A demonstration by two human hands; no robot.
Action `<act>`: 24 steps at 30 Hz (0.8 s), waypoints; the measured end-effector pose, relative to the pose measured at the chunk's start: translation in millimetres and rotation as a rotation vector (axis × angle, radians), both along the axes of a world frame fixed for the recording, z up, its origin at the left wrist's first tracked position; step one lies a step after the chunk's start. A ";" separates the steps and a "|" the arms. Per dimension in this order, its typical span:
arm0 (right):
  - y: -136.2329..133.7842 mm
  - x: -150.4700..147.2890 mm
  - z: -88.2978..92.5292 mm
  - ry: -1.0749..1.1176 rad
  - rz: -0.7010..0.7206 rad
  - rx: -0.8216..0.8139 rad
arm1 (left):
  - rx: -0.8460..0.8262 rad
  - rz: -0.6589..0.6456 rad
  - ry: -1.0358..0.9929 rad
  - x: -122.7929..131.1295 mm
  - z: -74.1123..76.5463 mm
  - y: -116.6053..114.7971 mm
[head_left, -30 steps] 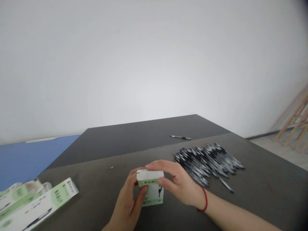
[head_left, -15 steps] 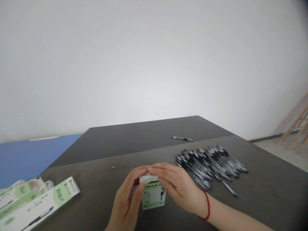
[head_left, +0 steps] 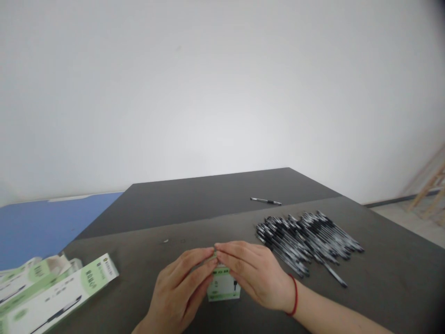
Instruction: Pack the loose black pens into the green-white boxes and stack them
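A small white and green pen box (head_left: 224, 287) stands upright on the dark table (head_left: 194, 211) in front of me. My left hand (head_left: 181, 290) and my right hand (head_left: 255, 276) both lie over its top, fingertips meeting above it and pressing on the upper end. The top of the box is hidden under my fingers. My right wrist wears a red string.
A heap of several black pens (head_left: 308, 236) lies to the right of my hands. A single pen (head_left: 266, 201) lies farther back. Several long white and green pen boxes (head_left: 52, 292) lie at the left edge. A blue surface (head_left: 41, 222) adjoins the table; wooden legs (head_left: 431, 183) stand far right.
My fingers have come down over the top of the box, covering its white upper flap, which showed a second ago. Both hands have flattened over it.
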State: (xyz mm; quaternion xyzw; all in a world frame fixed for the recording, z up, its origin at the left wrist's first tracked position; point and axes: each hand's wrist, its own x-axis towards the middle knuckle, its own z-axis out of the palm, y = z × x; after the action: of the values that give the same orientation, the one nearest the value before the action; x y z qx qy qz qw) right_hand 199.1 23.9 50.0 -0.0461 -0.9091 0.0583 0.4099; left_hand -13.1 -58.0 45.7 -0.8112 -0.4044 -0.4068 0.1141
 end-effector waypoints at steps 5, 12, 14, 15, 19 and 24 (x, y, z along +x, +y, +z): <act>-4.2 -0.8 4.6 0.007 0.011 -0.181 | -0.107 0.007 -0.193 7.8 -11.1 -2.4; 68.4 -23.0 22.5 -0.175 -0.277 -0.884 | -0.406 0.398 -0.258 -29.9 -10.6 24.1; 100.5 -37.6 16.5 -0.239 -0.328 -0.972 | -0.468 0.494 -0.150 -64.1 -5.1 26.1; 115.4 -45.4 11.9 -0.265 -0.351 -1.002 | -0.481 0.557 -0.100 -83.4 -2.6 22.7; 157.5 -70.8 -6.4 -0.346 -0.439 -1.034 | -0.510 0.820 0.075 -155.9 1.2 -18.7; 174.7 -75.6 -13.4 -0.382 -0.482 -0.931 | -0.546 0.995 0.457 -207.1 -18.4 -74.0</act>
State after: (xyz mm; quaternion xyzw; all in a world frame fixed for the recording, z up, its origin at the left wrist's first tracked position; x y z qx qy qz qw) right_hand 123.4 198.6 36.6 -0.4386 -0.8091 0.3492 0.1761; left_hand -220.2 -132.0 27.3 -0.5917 -0.7896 -0.0020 0.1624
